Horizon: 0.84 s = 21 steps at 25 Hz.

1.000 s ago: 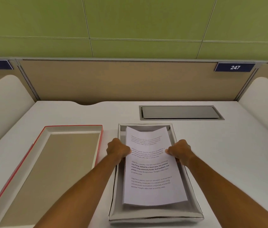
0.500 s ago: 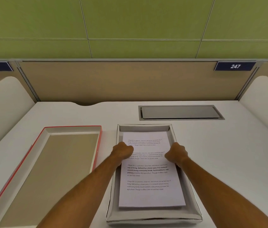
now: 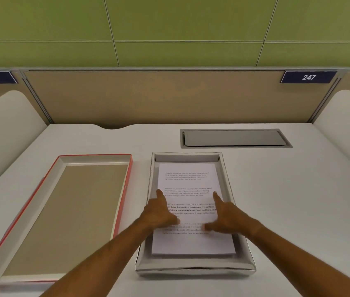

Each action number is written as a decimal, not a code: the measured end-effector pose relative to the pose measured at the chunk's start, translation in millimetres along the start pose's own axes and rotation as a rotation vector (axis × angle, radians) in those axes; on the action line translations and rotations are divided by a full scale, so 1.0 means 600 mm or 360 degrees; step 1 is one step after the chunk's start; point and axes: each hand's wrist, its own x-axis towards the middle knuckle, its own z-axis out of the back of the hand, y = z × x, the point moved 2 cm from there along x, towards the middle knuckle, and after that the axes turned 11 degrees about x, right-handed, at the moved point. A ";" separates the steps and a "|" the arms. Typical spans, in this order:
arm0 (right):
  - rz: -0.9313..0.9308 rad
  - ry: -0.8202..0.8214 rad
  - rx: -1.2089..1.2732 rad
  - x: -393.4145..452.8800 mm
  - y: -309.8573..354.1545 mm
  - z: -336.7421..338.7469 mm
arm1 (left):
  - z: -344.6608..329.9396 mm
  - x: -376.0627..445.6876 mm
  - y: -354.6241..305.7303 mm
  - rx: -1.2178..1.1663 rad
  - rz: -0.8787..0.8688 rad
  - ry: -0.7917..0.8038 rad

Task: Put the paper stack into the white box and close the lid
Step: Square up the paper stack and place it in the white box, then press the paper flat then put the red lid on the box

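Observation:
The printed paper stack [image 3: 188,181] lies flat inside the open white box [image 3: 195,270] at the middle of the desk. My left hand [image 3: 161,213] rests over the stack's left edge with fingers spread and the forefinger pointing away. My right hand [image 3: 226,215] hovers over the stack's right side, also with fingers apart and nothing in it. The lid [image 3: 62,213], red-edged with a tan inside, lies upside down on the desk to the left of the box, apart from it.
A grey cable hatch [image 3: 235,138] is set into the desk behind the box. A tan partition [image 3: 159,97] closes the back, and white curved dividers [image 3: 4,129] stand at both sides.
The stack has dropped from a tilt to flat inside the box. Both hands have let go of its edges, opened, and drawn back toward me.

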 end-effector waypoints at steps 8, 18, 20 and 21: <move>0.0064 0.0089 -0.0325 -0.036 -0.043 -0.065 | -0.071 -0.076 0.014 0.0329 -0.0030 0.0124; 0.0093 0.0007 -0.0274 -0.044 -0.041 -0.061 | -0.077 -0.079 0.017 0.0411 -0.0002 0.0010; 0.0083 0.0007 -0.0261 -0.046 -0.039 -0.060 | -0.077 -0.078 0.017 0.0403 0.0009 0.0004; 0.0086 0.0002 -0.0260 -0.048 -0.037 -0.060 | -0.077 -0.077 0.018 0.0396 0.0010 0.0001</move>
